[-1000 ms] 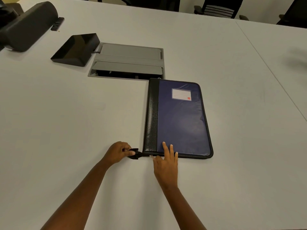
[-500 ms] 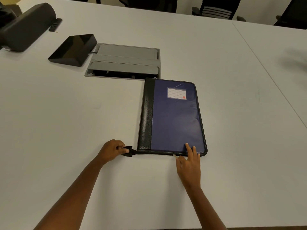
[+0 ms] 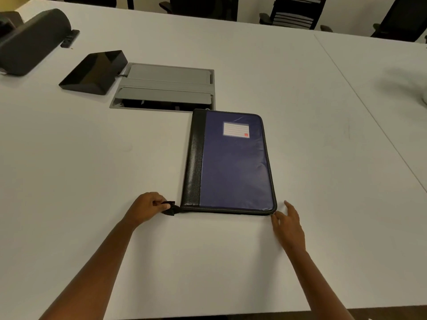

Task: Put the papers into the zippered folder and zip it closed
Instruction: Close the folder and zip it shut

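A zippered folder (image 3: pixel 233 165), blue with a black spine strip and a white label, lies shut and flat on the white table (image 3: pixel 92 158). No papers show outside it. My left hand (image 3: pixel 147 207) pinches the black fabric tab (image 3: pixel 169 207) that sticks out at the folder's near left corner. My right hand (image 3: pixel 287 224) is at the near right corner, thumb against the zipper edge and fingers extended past the corner. The zipper pull is hidden there, so I cannot tell whether the hand holds it.
Just behind the folder a grey cable box (image 3: pixel 164 88) is set into the table, its near flap open. A black wedge-shaped device (image 3: pixel 92 71) and a dark cylindrical unit (image 3: pixel 30 40) sit at the far left. Chairs (image 3: pixel 293 12) line the far edge.
My right hand has slid right along the folder's near zipper edge, from near the spine to the right corner. My left hand has kept its pinch on the tab.
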`<state>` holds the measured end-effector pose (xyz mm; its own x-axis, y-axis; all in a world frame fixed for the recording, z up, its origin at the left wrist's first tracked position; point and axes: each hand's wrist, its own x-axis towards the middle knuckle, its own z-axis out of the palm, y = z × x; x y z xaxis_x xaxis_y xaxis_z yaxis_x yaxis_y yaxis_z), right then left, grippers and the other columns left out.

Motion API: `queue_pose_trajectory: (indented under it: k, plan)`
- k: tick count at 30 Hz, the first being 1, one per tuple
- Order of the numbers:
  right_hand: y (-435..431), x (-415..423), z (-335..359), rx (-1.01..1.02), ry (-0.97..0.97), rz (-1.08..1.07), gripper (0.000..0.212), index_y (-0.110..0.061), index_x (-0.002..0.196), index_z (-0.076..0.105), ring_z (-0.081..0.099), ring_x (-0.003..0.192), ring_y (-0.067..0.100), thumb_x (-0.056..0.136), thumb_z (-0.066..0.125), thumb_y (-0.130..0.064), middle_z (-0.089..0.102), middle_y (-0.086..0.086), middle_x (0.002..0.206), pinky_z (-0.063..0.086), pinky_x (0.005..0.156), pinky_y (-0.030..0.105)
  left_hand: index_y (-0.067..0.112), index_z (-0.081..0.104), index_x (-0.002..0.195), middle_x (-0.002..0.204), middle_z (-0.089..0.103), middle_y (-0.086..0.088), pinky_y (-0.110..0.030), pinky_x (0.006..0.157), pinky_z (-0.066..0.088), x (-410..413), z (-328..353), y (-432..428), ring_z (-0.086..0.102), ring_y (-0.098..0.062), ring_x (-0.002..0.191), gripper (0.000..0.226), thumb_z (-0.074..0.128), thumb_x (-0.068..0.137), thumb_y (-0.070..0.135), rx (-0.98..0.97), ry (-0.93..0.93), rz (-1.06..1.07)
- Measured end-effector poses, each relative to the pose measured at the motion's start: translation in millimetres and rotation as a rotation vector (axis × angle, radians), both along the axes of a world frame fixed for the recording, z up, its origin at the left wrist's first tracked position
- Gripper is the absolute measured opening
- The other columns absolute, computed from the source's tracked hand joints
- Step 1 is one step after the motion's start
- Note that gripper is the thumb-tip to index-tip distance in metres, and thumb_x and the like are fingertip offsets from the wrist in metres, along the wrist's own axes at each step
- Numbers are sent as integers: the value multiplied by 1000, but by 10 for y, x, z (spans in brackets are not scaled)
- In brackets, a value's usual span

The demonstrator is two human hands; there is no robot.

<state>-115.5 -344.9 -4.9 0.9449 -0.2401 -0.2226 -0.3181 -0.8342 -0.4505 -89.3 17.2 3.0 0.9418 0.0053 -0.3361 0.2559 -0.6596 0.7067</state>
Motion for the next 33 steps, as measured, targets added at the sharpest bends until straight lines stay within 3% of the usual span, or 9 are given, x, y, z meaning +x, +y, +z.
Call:
queue_pose_trajectory:
  k: [1, 3, 5, 7, 12, 15, 21, 29, 33]
  plan:
    - [-5, -5, 3, 2, 8, -2, 28, -6, 104, 65, 20, 140, 22, 94, 43, -21, 26, 7, 151, 36, 104, 43, 14, 69, 73, 72, 57, -3, -21, 65, 40, 0, 26, -38, 54, -20, 74, 12, 65, 82, 6, 11, -37, 11]
    - [-22, -21, 5, 15, -10, -10, 28, -5, 106, 63, 26, 137, 24, 94, 44, -21, 30, 9, 149, 37, 102, 42, 13, 68, 104, 94, 62, -9, -34, 85, 46, 16, 47, -151, 57, -26, 93, 21, 64, 84, 11, 115, -160, 17]
    - [-35, -22, 20, 26, -45, -23, 27, -5, 106, 63, 31, 134, 26, 93, 46, -21, 34, 11, 146, 40, 98, 40, 13, 62, 117, 108, 61, -13, -40, 92, 44, 31, 87, -340, 56, -29, 102, 33, 65, 83, 16, 212, -292, -21]
    - [-45, -13, 35, 33, -82, -38, 24, -6, 102, 65, 37, 130, 28, 92, 49, -21, 38, 12, 144, 42, 94, 37, 9, 58, 121, 119, 58, -15, -38, 96, 42, 61, 108, -600, 55, -31, 110, 39, 64, 84, 20, 258, -362, -115]
    - [-65, 0, 27, 54, -143, -60, 21, -7, 103, 66, 44, 124, 29, 90, 53, -19, 45, 12, 139, 43, 94, 37, 16, 24, 144, 155, 17, -10, -37, 118, 14, 72, -31, -1346, 14, -25, 144, 60, 42, 93, 43, 425, -259, -487]
    - [-60, -2, 1, 87, -188, -103, 20, -8, 104, 66, 47, 121, 27, 89, 56, -17, 47, 10, 137, 44, 91, 35, 16, 5, 147, 158, -2, -12, -40, 119, 3, 64, -100, -1715, -1, -28, 146, 66, 38, 95, 42, 531, -207, -600]
    - [-66, 13, -45, 118, -250, -147, 17, -6, 100, 66, 50, 118, 25, 85, 61, -12, 50, 11, 133, 46, 85, 33, 9, -4, 146, 157, -5, -16, -43, 119, 4, 110, -172, -2177, -3, -30, 145, 69, 35, 97, 38, 643, -210, -679]
    - [-113, 33, -144, 142, -272, -145, 14, -6, 94, 67, 51, 118, 27, 82, 66, -13, 53, 14, 130, 47, 90, 34, 0, -1, 144, 154, 2, -25, -49, 116, 16, 223, -151, -2513, 6, -41, 143, 67, 34, 98, 34, 730, -219, -778]
    - [-124, 47, -186, 110, -292, -129, 11, -6, 86, 68, 55, 113, 28, 78, 69, -13, 58, 14, 125, 49, 87, 37, -10, 5, 141, 149, 11, -36, -54, 107, 32, 259, -69, -2610, 22, -52, 135, 58, 36, 100, 17, 811, -232, -850]
